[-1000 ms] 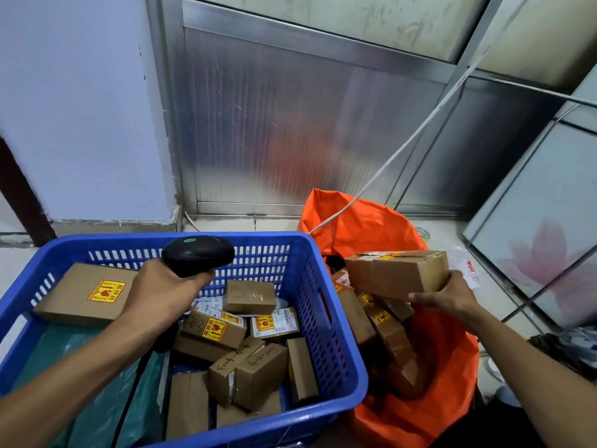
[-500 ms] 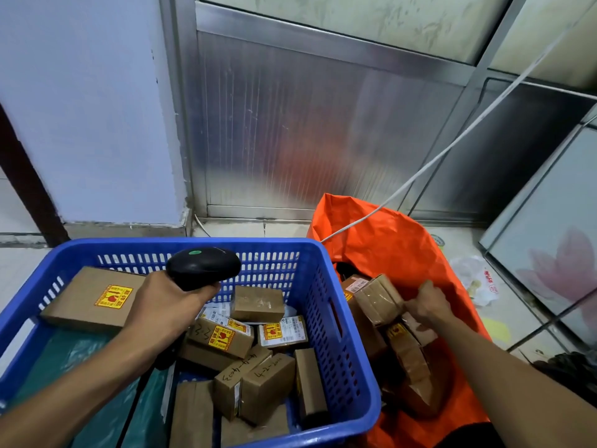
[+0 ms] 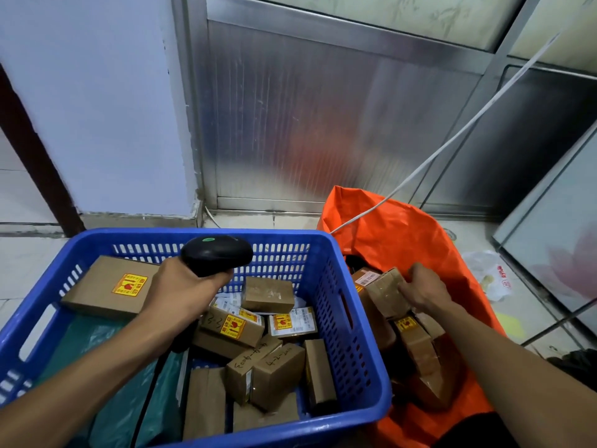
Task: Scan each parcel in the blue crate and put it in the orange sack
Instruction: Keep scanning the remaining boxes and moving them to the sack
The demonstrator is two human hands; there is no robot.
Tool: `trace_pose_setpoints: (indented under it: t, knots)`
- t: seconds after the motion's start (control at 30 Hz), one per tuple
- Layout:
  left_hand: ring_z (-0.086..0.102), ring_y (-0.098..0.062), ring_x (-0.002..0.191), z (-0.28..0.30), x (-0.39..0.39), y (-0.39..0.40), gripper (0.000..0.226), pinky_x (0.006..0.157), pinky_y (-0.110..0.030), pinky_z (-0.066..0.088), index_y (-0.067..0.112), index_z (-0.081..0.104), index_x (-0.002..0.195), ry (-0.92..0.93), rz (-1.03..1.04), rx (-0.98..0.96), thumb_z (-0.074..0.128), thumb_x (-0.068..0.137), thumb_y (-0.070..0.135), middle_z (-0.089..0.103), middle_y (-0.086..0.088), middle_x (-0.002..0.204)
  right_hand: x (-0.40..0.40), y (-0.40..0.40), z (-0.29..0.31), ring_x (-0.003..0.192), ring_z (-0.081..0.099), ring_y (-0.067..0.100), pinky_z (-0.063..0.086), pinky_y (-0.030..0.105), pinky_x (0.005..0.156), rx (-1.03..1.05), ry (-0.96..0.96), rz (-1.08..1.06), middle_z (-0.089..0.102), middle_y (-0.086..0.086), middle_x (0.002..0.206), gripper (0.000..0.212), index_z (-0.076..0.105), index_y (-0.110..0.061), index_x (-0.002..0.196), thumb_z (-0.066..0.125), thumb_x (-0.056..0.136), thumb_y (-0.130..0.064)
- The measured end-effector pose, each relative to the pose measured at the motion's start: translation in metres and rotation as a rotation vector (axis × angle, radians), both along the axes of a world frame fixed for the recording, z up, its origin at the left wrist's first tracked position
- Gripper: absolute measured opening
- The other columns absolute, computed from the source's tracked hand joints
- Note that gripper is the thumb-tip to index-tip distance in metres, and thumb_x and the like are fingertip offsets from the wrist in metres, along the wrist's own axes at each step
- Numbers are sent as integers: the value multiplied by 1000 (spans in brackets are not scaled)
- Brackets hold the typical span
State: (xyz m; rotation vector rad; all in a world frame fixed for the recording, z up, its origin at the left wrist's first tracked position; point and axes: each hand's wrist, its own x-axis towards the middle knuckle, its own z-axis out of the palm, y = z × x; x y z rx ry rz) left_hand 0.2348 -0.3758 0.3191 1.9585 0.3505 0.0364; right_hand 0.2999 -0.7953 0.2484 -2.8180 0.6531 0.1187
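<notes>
While the left hand (image 3: 181, 292) is gripping the scanner (image 3: 216, 255) over the crate (image 3: 352, 324), the right hand (image 3: 423, 287) is curling its fingers round a taped parcel (image 3: 384, 294) inside the sack (image 3: 407, 234), among other parcels.

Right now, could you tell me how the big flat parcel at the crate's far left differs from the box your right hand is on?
The big flat parcel lies in the blue crate, untouched; the taped box sits in the orange sack under the right hand. The flat parcel is broad and thin with a yellow-and-red sticker; the taped box is smaller, chunkier and tilted. Both are brown cardboard.
</notes>
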Motion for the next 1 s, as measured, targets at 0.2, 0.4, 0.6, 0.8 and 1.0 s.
trace_pose_setpoints:
  t: [0.2,0.4,0.6,0.8,1.0]
  knots:
    - [70,-28,73,2,-1,1,18,67,-40,56,16,71,89,7,-22,17,79,80,29,71,-9,73,0,74,22,106,59,47,49,49,89,-79,-112,211,49,17,125,37,48,-10,124,55,93,-29]
    - [67,-21,67,3,-3,2,15,61,-37,53,16,71,88,30,-57,26,78,80,26,70,-9,73,-15,144,12,108,59,33,50,41,78,-166,-61,564,49,11,124,40,45,-13,129,54,95,-32]
    - [67,-21,67,8,-3,6,17,59,-29,48,16,70,89,43,-63,24,78,82,29,69,-7,72,-39,196,-53,138,35,34,45,50,107,-109,340,739,29,11,152,62,34,-20,149,62,94,-32]
    - [68,-20,77,11,3,8,23,77,-45,61,19,72,99,38,-50,-17,79,80,29,72,-7,81,-50,252,-116,141,32,40,28,56,115,48,585,541,28,17,156,69,27,-22,152,60,93,-39]
    - [69,-18,82,11,7,7,26,81,-44,60,20,71,103,32,-47,-33,80,80,27,74,-2,87,-57,259,-153,142,30,44,32,51,114,111,691,396,14,26,161,76,22,-19,156,52,95,-52]
